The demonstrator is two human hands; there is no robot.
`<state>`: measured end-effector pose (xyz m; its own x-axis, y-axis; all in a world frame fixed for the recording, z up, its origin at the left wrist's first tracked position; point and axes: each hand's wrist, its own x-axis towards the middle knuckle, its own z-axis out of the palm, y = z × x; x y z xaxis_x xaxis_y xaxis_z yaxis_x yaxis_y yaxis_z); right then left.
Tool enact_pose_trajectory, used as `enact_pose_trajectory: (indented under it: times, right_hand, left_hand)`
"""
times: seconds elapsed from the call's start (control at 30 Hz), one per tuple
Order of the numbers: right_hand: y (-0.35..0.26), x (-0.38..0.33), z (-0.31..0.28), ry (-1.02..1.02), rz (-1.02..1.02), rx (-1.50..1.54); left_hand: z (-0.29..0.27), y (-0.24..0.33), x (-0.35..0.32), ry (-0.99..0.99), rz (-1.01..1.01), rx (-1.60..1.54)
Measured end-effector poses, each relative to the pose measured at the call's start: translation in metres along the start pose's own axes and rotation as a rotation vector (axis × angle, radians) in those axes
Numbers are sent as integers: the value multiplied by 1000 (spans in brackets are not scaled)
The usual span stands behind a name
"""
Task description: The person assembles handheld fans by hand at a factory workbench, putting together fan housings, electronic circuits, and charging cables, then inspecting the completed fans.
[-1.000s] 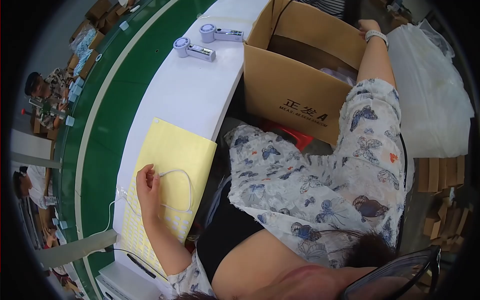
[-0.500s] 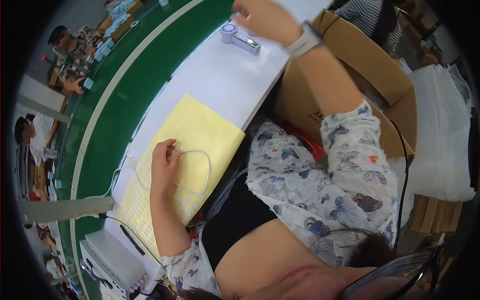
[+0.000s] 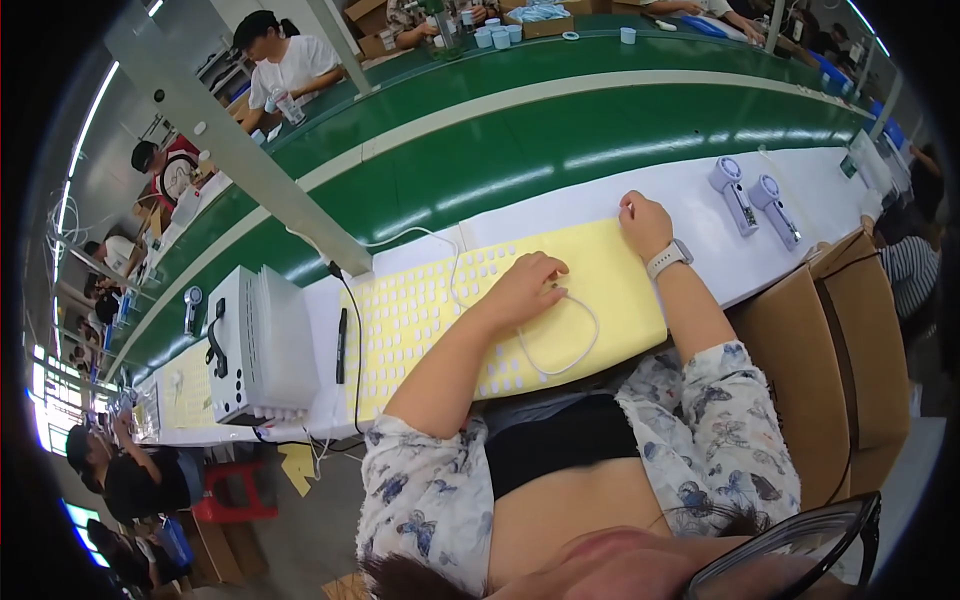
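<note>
A yellow sheet (image 3: 610, 270) lies on the white work surface in front of me, its left part covered in rows of small white oval stickers. My left hand (image 3: 525, 290) rests over the middle of it, fingers curled on the end of a thin white cable (image 3: 597, 325). The cable's loop lies on the sheet's bare part. At the sheet's far right corner is my right hand (image 3: 647, 226), its fingers closed; what they hold, if anything, is hidden. To its right, two lavender handheld fans (image 3: 737, 200) (image 3: 777, 212) lie side by side.
A black marker (image 3: 342, 345) lies left of the sheet, beside a grey metal box (image 3: 235, 350) with a handle. A pale post (image 3: 300, 210) rises behind. Beyond runs a green conveyor belt (image 3: 450, 190), with people working across it. An open cardboard carton (image 3: 800, 350) stands at my right.
My right hand has come back from the far fans to the yellow sheet's corner. The view has turned leftward. My left hand stays at the cable.
</note>
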<state>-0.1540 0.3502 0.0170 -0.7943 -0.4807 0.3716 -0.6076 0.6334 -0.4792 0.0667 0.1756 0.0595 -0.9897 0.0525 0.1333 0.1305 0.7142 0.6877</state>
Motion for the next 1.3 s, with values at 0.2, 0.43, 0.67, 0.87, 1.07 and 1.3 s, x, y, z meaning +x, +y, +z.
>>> enact_pose_trajectory:
  times: [0.2,0.43,0.67,0.87,1.07,1.3]
  right_hand:
    - [-1,9,1,13,65,52]
    - [0,12,16,17,1,-101]
    - [11,14,15,28,-84,-173]
    - [20,19,21,2,-132,-192]
    - [8,15,12,-44,-60,-188]
    - [4,17,11,-40,-56,-141]
  left_hand:
    - [-4,-7,8,-2,-29,-71]
    - [-2,-23,4,-8,97,-28]
    - [3,-28,2,-86,128,-4]
    - [9,-29,3,-58,89,54]
    - [9,-26,3,-61,64,0]
    - [-1,-21,1,-86,-20,-64]
